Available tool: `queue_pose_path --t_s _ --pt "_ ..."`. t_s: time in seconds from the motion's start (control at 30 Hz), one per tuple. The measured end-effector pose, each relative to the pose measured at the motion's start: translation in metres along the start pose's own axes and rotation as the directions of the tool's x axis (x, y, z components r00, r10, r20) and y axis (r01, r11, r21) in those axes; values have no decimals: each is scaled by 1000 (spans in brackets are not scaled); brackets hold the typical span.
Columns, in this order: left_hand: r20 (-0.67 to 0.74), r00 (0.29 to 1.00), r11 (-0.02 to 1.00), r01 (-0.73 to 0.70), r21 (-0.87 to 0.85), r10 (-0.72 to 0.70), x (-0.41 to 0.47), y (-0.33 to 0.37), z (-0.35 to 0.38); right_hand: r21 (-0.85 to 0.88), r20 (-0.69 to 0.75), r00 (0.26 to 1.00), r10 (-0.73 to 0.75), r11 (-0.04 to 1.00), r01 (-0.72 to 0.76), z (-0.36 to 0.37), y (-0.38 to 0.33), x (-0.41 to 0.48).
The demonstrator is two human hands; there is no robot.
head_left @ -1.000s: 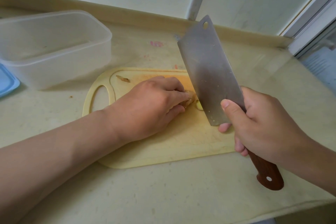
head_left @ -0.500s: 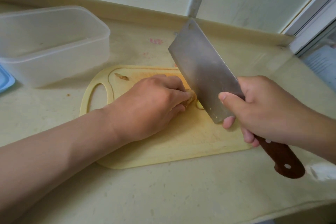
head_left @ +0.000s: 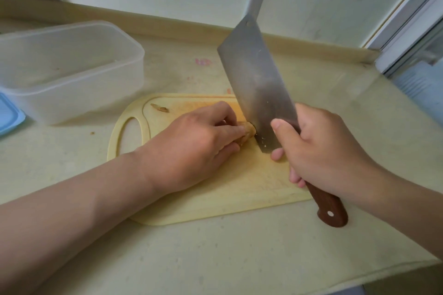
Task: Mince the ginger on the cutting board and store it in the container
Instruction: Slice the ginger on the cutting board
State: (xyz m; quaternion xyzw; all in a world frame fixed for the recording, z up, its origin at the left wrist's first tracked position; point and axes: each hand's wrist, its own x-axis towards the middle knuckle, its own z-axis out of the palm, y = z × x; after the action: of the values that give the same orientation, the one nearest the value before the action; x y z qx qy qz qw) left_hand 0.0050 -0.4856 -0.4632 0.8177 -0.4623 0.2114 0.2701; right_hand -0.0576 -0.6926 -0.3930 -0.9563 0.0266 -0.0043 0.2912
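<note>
A pale yellow cutting board [head_left: 235, 201] lies on the counter. My left hand [head_left: 191, 148] holds a piece of ginger [head_left: 248, 133] down on it with curled fingers; only the ginger's end shows past the fingertips. My right hand [head_left: 318, 151] grips a cleaver [head_left: 256, 84] by its brown wooden handle, thumb on the blade's flat side. The blade's edge stands on the board right against the ginger's exposed end. The translucent plastic container [head_left: 72, 72] stands open at the back left of the counter.
A blue lid [head_left: 9, 115] lies at the left edge beside the container. A small ginger scrap [head_left: 159, 108] sits on the board's far left part. The counter's front edge runs close below my arms. A wall and a window frame [head_left: 407, 21] bound the back and right.
The cleaver has come down and slightly left, from raised beside the ginger to its edge on the board at the ginger's end. My left hand has stayed on the ginger.
</note>
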Motion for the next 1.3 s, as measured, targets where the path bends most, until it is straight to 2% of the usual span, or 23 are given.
queue_pose_path --t_s 0.2,0.37,1.0,1.3 --pt "12 1000 1000 10 -8 -10 2 -1 -1 -13 47 999 23 1000 -22 -4 9 -10" --pt "19 999 999 30 -24 -30 3 0 -3 32 -8 1000 18 999 -18 -6 10 -19" --pt "27 999 999 43 -15 -43 4 2 -3 49 11 998 55 997 -56 -5 8 -21" --pt "31 999 1000 9 9 -10 5 5 -1 -73 178 972 153 987 -142 -24 1 -5"
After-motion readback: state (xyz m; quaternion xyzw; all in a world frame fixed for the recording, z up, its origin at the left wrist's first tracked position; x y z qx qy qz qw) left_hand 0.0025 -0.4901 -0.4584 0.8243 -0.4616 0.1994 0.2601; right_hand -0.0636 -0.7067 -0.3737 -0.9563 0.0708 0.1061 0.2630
